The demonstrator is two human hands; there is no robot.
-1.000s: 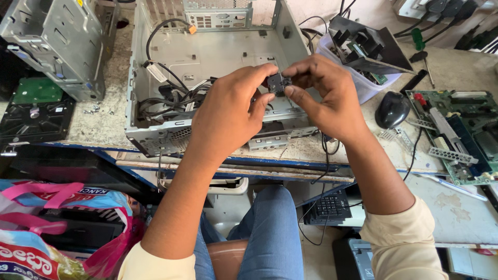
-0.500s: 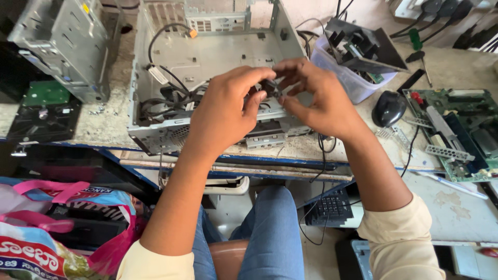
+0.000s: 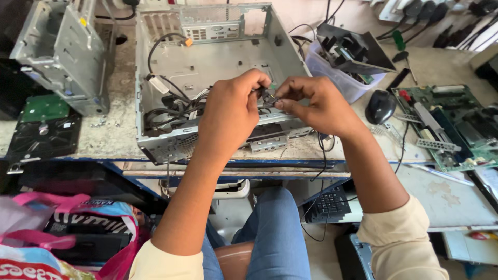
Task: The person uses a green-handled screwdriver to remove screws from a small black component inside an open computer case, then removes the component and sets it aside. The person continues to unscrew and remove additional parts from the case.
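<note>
While both hands pinch it above the open computer case (image 3: 207, 62), left hand (image 3: 231, 111) and right hand (image 3: 316, 103) closed on the small black connector (image 3: 267, 98), it looks light, stiff, best gripped by its body.

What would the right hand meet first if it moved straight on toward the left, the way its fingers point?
Probably the left hand: the right hand already faces it, both pinching the small black connector between them.
</note>
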